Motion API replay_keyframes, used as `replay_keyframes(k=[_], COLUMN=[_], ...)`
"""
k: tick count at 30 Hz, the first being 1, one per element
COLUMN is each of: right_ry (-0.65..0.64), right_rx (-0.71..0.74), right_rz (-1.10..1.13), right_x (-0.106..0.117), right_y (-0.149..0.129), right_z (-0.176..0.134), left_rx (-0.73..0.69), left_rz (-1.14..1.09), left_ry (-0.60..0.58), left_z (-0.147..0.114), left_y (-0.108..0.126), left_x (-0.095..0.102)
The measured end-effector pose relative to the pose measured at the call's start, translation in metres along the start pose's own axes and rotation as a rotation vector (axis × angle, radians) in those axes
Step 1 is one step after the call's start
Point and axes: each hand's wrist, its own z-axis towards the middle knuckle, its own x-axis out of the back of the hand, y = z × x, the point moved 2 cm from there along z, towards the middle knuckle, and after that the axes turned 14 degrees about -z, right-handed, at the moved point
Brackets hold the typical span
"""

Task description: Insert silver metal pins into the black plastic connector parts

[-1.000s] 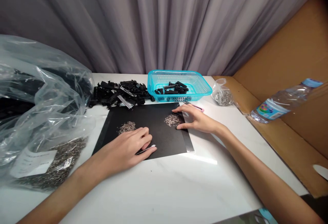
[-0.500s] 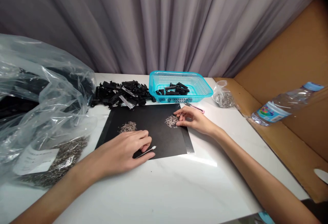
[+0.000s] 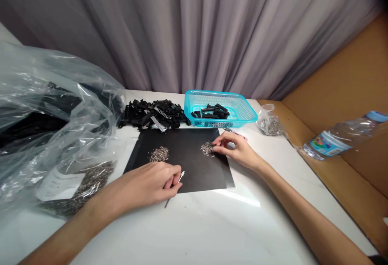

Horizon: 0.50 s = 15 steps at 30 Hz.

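Note:
My left hand (image 3: 154, 182) is closed over the near edge of a black mat (image 3: 194, 176). Between its thumb and fingers is a thin rod with a white tip (image 3: 182, 173); its dark end sticks out below the hand. Just beyond those knuckles lies a pile of small metal pieces (image 3: 159, 154). My right hand (image 3: 236, 148) pinches at the edge of a second pile of small bent metal pieces (image 3: 206, 148). Something small and dark shows at its fingertips, too small to name.
A blue basket (image 3: 222, 123) holding black plastic parts stands behind the mat. Left of it lies a heap of black parts (image 3: 151, 113). Clear plastic bags (image 3: 87, 95) fill the left side. A small bag of metal pieces (image 3: 271, 125) and a water bottle (image 3: 333, 141) are at right.
My left thumb and fingers have closed on the rod, which has tilted more upright. My right hand stays at the right pile. The whole view has shifted slightly.

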Motion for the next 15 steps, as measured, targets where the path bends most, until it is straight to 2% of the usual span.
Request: replay_keyframes(k=[2,4,9,11,12,15], right_ry=[-0.054,-0.050,0.105,0.139,0.111,-0.150], right_rx=[0.054,0.070,0.034,0.101,0.162,0.372], right_rz=[-0.057,-0.093,-0.116,-0.179,-0.216,-0.209], right_x=[-0.002,-0.004,-0.005,-0.007,-0.010,-0.027], right_y=[-0.003,-0.003,-0.016,-0.033,-0.043,-0.070], right_z=[-0.002,-0.003,-0.004,-0.008,-0.011,-0.021], left_rx=[0.008,0.015,0.031,0.009,-0.002,-0.041], left_rz=[0.018,0.051,0.071,0.048,0.034,0.025], left_ry=[0.018,0.042,0.149,0.184,0.199,0.246], left_z=[0.000,0.000,0.003,0.004,0.005,0.006], left_y=[0.003,0.006,0.010,0.011,0.012,0.011], left_x=[-0.001,-0.002,-0.011,-0.017,-0.019,-0.016])
